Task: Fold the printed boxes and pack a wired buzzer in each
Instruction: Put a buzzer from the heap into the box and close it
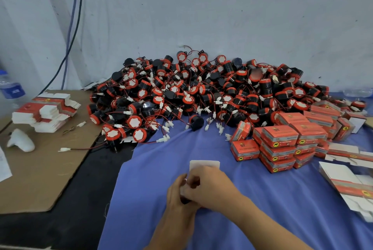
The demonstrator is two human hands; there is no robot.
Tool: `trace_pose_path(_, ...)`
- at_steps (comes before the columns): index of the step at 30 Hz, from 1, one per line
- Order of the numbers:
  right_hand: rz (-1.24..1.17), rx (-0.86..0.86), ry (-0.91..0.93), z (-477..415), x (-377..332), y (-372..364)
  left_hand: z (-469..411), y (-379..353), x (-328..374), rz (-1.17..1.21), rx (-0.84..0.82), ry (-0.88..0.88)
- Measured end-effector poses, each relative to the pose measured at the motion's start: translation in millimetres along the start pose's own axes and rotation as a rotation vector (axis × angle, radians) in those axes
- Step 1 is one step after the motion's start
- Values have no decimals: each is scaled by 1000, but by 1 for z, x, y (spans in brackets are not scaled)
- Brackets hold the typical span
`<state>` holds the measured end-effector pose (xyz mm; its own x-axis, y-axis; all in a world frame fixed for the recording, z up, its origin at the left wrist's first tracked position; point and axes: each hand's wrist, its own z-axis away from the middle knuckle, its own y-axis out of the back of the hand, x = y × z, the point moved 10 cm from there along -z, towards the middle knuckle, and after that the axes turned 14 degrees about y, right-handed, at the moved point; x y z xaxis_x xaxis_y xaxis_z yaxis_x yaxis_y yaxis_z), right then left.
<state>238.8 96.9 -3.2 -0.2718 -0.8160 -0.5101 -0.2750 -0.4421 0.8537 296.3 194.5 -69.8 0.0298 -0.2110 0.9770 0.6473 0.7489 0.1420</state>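
Observation:
Both hands meet over the blue cloth (252, 205) near the front. My left hand (177, 195) and my right hand (210, 187) grip a small box (203, 164), of which only a white flap sticks up behind the fingers. What is inside the box is hidden. A big heap of red-and-black wired buzzers (201, 92) lies against the wall. Folded red printed boxes (280, 145) are stacked at the right.
Flat unfolded box blanks lie in a stack (46, 112) on brown cardboard (40, 175) at the left, and more blanks (347, 179) lie at the right edge. A water bottle (11, 88) stands far left. Cables (70, 28) run down the wall.

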Motion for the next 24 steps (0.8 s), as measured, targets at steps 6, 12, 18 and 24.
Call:
trace_pose_path(6,165,-215,-17,-1,-6,-13,11,-4,19,-360,22,-222)
trace_pose_path(12,248,-287,-155,-14,3,-12,32,-15,26,-557,27,-599)
trace_pose_path(18,325,-351,22,-13,0,-24,21,-15,12,-593,131,-710)
trace_pose_path(24,226,-242,326,5,-18,-14,11,-17,-5,-375,-54,-467)
